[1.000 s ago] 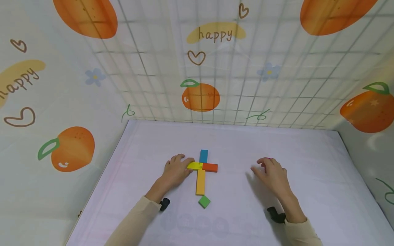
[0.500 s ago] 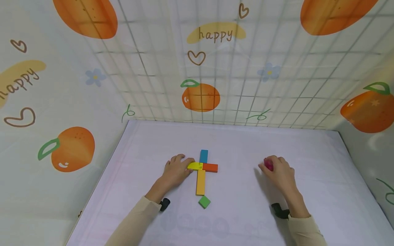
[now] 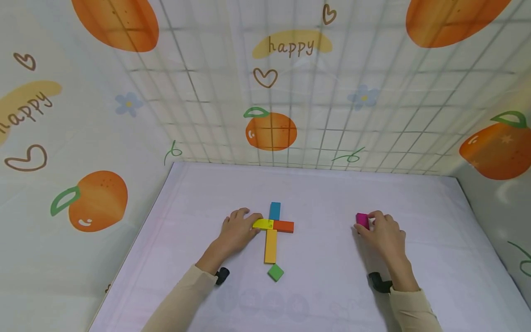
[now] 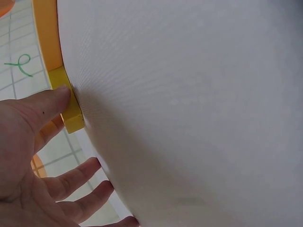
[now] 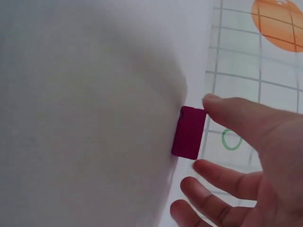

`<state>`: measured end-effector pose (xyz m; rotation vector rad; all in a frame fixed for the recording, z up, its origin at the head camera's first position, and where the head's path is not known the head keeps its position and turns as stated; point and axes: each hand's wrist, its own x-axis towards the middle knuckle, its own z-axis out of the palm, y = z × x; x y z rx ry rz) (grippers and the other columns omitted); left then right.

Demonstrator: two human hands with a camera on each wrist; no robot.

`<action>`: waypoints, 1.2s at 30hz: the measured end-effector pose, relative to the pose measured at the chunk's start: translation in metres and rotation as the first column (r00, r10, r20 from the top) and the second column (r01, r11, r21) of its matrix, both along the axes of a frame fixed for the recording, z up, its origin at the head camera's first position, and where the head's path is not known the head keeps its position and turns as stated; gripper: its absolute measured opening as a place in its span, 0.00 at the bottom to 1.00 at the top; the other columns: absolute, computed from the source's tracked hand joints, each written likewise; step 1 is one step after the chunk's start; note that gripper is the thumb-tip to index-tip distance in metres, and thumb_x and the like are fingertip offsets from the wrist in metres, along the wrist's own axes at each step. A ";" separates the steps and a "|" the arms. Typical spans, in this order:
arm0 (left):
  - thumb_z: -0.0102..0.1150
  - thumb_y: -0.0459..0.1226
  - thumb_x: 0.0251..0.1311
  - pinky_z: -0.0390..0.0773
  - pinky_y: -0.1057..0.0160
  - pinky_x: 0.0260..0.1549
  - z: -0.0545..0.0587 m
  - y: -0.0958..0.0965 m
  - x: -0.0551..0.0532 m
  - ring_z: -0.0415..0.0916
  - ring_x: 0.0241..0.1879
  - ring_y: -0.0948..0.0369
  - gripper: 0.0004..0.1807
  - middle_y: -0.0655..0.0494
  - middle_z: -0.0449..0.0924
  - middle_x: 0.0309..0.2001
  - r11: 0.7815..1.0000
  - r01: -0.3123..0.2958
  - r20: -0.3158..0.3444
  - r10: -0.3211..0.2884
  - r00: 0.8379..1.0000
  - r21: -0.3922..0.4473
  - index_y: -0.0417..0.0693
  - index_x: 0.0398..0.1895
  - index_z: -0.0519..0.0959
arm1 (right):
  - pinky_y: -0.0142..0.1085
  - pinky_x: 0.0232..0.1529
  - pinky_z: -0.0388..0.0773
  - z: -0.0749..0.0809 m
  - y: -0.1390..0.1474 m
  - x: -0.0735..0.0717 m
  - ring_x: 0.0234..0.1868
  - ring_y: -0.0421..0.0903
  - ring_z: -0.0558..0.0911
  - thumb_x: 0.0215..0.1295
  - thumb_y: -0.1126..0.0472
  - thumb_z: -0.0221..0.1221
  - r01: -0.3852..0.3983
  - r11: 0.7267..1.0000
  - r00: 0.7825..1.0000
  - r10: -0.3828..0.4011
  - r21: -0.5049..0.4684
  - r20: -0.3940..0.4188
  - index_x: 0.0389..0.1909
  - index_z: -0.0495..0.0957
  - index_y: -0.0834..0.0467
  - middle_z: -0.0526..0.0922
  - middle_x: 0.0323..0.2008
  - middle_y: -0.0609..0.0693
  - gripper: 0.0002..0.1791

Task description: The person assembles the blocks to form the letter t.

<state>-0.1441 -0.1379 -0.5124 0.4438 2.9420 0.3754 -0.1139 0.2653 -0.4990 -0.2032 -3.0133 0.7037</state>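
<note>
My left hand pinches the yellow block at the left of a cross-shaped layout; the left wrist view shows the thumb pressed on its side. Against that block lie a blue block behind, a red-orange block to its right and a long orange-yellow block in front. A green block lies turned at the long block's near end. Away to the right, a magenta block sits on the table, beside my right hand, whose thumb and fingers stand spread around it.
The white tabletop ends at a printed cloth wall behind and at the sides. Dark wrist-worn devices, such as the right one, stick out inward from both wrists.
My right hand has moved right with the magenta block, set it down, and spread its fingers off it. The left hand and the other blocks have stayed in place.
</note>
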 end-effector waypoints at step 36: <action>0.61 0.48 0.69 0.64 0.35 0.60 0.009 0.000 0.002 0.60 0.67 0.43 0.23 0.43 0.65 0.69 1.000 0.005 0.021 -0.005 1.000 0.005 0.64 0.66 0.75 | 0.60 0.41 0.66 0.001 0.003 -0.004 0.49 0.69 0.70 0.64 0.54 0.64 0.008 0.999 0.998 -0.005 -0.042 0.065 0.49 0.77 0.72 0.73 0.48 0.72 0.24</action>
